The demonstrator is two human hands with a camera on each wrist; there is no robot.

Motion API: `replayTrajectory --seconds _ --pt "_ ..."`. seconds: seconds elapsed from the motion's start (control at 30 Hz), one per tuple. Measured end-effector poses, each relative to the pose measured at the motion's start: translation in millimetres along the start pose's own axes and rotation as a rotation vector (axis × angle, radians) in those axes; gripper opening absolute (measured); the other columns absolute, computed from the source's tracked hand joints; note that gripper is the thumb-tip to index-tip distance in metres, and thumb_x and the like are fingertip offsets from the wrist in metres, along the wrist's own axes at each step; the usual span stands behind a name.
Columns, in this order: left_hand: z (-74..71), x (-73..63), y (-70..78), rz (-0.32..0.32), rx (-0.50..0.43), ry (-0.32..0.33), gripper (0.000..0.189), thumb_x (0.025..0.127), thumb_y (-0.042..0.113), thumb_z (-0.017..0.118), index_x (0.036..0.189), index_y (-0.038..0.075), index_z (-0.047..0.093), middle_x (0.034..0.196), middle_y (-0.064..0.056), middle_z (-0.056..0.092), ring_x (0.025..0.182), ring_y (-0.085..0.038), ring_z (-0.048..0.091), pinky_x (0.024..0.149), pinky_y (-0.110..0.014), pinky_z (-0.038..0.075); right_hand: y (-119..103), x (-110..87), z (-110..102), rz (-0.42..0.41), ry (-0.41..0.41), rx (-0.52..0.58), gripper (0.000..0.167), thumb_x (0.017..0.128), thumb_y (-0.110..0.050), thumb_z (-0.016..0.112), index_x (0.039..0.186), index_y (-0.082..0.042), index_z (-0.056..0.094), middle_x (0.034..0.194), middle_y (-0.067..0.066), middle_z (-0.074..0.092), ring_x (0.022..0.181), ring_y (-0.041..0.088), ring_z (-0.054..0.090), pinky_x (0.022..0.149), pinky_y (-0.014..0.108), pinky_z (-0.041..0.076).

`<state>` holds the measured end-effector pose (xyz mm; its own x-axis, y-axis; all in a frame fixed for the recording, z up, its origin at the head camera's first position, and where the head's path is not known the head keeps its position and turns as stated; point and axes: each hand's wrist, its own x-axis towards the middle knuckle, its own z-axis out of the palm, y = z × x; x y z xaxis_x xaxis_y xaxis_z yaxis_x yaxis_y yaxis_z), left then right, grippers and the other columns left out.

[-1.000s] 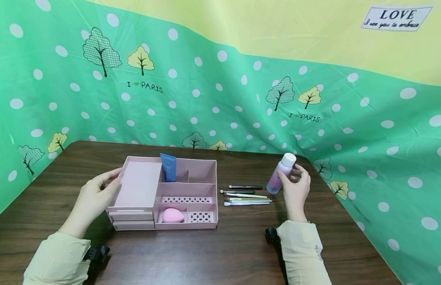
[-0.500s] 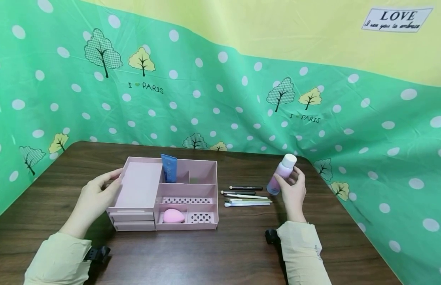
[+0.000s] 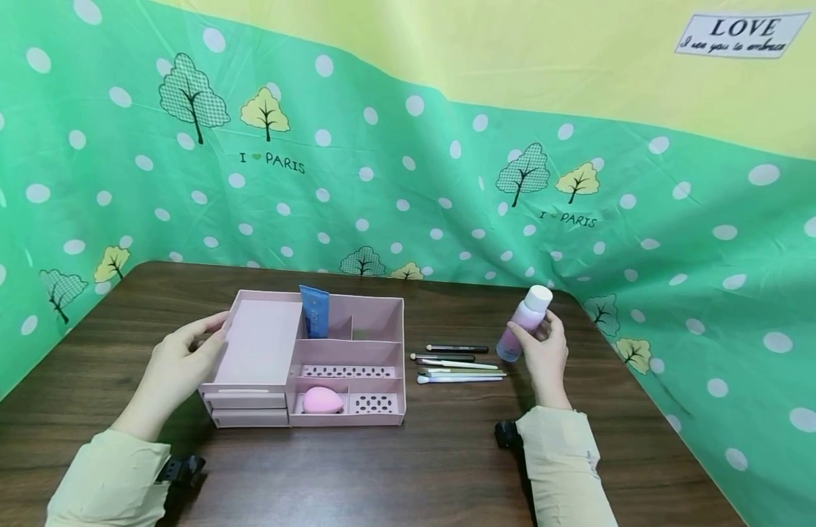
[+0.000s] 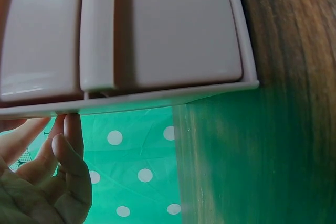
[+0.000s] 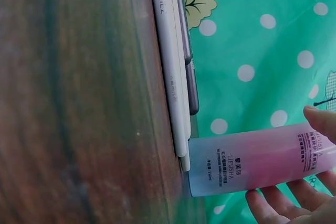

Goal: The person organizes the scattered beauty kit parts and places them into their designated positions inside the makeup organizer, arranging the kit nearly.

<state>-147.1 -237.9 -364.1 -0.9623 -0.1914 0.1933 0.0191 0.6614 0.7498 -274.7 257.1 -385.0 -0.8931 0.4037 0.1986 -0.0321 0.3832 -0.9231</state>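
Note:
My left hand (image 3: 184, 359) rests its fingertips on the left side wall of a pale pink desk organizer (image 3: 263, 337); the left wrist view has this hand (image 4: 52, 177) touching the wall beside the drawer fronts (image 4: 178, 30). On the right, my right hand (image 3: 544, 359) holds a pink-to-blue cosmetic bottle (image 3: 526, 319) with a white cap, the thumb on one side and the fingers on the other. The bottle (image 5: 252, 158) is upright, its base at table level behind the brushes. Most of the cap is outside the right wrist view.
Several makeup brushes (image 3: 457, 364) lie between organizer and bottle. A blue tube (image 3: 315, 313) stands in a back compartment, and a pink makeup sponge (image 3: 323, 400) sits in a front one. Behind the brown table (image 3: 355, 476) hangs a green and yellow curtain (image 3: 408, 161).
My right hand's fingers have drawn in around the bottle and now hold it. The bottle has barely shifted, and my left hand stays at the organizer.

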Motion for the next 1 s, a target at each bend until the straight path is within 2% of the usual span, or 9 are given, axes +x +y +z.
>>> replayTrajectory --seconds 0.1,0.27,0.43,0.87,1.0 --pt "-0.2 0.6 -0.4 0.011 0.001 0.005 0.047 0.104 0.03 0.046 0.142 0.003 0.052 0.099 -0.017 0.06 0.075 -0.017 0.046 0.06 -0.028 0.039 -0.3 0.6 -0.7 -0.001 -0.003 -0.002 0.079 0.086 -0.021 0.076 0.151 -0.003 0.033 0.146 0.025 0.047 0.132 0.039 0.048 0.109 0.052 0.038" --pt "-0.2 1.8 -1.5 0.018 0.008 0.006 0.047 0.104 0.03 0.046 0.142 0.003 0.053 0.105 -0.018 0.061 0.076 -0.016 0.046 0.062 -0.028 0.038 -0.1 2.0 -1.9 -0.005 -0.01 -0.009 0.077 0.087 -0.02 0.076 0.149 -0.002 0.035 0.146 0.024 0.047 0.133 0.039 0.049 0.109 0.052 0.039" --pt "0.3 2.1 -1.0 0.01 0.009 -0.002 0.047 0.104 0.03 0.046 0.142 0.003 0.052 0.098 -0.016 0.06 0.074 -0.015 0.045 0.06 -0.028 0.038 1.3 2.5 -2.7 -0.014 -0.012 -0.031 0.073 0.088 -0.019 0.075 0.148 -0.001 0.037 0.145 0.025 0.048 0.132 0.039 0.049 0.108 0.052 0.04" --pt "0.9 1.8 -2.3 0.009 0.008 -0.004 0.047 0.104 0.03 0.046 0.143 0.003 0.052 0.107 -0.019 0.062 0.076 -0.016 0.046 0.062 -0.028 0.039 5.5 2.9 -3.6 -0.022 0.016 0.0 0.069 0.089 -0.017 0.074 0.146 -0.001 0.04 0.144 0.025 0.049 0.128 0.038 0.051 0.106 0.052 0.042" --pt "0.5 1.5 -2.5 0.016 0.006 0.003 0.047 0.104 0.029 0.046 0.142 0.003 0.052 0.11 -0.02 0.062 0.076 -0.014 0.046 0.062 -0.027 0.038 3.9 2.5 -3.9 -0.026 0.039 0.003 0.068 0.088 -0.018 0.074 0.146 -0.003 0.042 0.142 0.023 0.051 0.125 0.035 0.053 0.099 0.044 0.045"
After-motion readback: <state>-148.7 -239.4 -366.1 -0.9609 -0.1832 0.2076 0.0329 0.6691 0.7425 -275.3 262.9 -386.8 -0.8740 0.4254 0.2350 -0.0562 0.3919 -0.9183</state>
